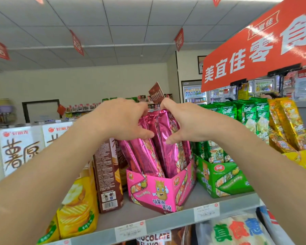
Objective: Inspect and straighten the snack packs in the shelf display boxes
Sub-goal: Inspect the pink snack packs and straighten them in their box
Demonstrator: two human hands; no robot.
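Several magenta foil snack packs [159,147] stand upright in a pink display box [154,190] on the top shelf. My left hand [124,119] curls over the tops of the left packs, thumb against their front. My right hand [182,121] grips the tops of the right packs, thumb pressed on the foil. The fingertips of both hands are hidden behind the packs. A green display box [223,177] with green packs [212,152] stands just to the right.
A tall brown box [108,174] and yellow chip boxes [76,207] stand left of the pink box. Yellow packs [286,128] sit at the far right. The grey shelf edge [170,221] carries price tags. A red sign [265,48] hangs overhead.
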